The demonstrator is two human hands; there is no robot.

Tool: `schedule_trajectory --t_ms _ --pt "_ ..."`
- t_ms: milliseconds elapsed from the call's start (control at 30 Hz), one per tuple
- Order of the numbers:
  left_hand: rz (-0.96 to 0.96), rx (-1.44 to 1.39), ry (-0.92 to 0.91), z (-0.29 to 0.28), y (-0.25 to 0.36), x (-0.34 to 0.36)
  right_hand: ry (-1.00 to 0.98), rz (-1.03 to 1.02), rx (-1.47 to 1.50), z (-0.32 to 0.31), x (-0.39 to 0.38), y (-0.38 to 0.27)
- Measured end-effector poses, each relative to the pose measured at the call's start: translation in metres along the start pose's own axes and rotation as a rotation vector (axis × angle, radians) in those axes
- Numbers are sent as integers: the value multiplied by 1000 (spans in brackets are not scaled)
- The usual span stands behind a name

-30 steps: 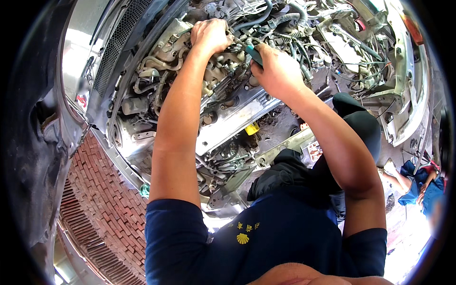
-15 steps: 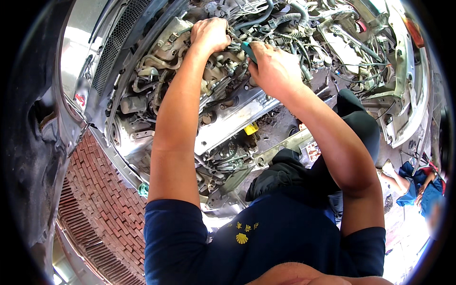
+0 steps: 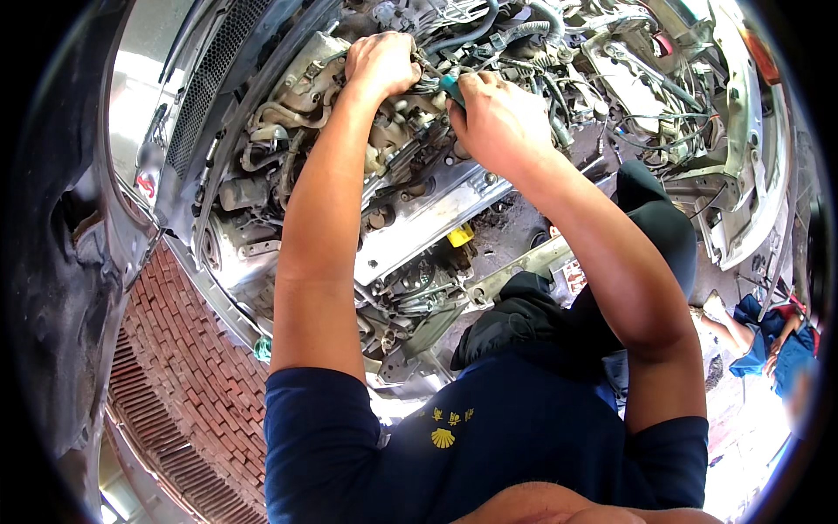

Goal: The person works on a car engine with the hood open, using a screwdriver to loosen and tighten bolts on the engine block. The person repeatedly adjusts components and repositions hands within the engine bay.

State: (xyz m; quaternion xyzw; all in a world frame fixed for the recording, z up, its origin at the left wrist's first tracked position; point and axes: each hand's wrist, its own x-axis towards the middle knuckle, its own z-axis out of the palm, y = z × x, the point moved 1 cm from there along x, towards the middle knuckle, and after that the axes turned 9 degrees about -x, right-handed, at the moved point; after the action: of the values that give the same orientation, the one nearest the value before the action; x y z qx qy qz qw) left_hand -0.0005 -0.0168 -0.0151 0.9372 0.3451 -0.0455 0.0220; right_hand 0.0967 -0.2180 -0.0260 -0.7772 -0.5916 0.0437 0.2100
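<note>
Clearly the right hand [image 3: 504, 120] grips a green handle [image 3: 451, 86], while the left hand [image 3: 381, 64] (whether pinching anything, I cannot tell) curls over the engine [image 3: 403, 131].

Red brick paving [image 3: 196, 358] lwr L w/ ridged strip [image 3: 140, 406] alongside, person [image 3: 772, 345] in blue far R

The right hand [image 3: 504, 120] hides most of a green-handled tool [image 3: 451, 87], its tip indistinct.

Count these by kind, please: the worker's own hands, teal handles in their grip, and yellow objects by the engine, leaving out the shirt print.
Own hands: 2, left hand and right hand
Teal handle: 1
Yellow object: 1
Total: 4
</note>
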Motion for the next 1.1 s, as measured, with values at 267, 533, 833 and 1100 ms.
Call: schedule_trajectory --t_ms 267,533,833,1100 --pt "-15 -22 -24 1 -3 0 -101 161 221 -6 8 1" --pt "-17 -9 -21 0 0 0 -254 58 -70 -14 11 1" --pt "-9 -29 -27 0 0 2 8 -21 23 0 -3 2" --pt "-6 -1 -9 1 -2 0 -73 89 113 -11 7 7"
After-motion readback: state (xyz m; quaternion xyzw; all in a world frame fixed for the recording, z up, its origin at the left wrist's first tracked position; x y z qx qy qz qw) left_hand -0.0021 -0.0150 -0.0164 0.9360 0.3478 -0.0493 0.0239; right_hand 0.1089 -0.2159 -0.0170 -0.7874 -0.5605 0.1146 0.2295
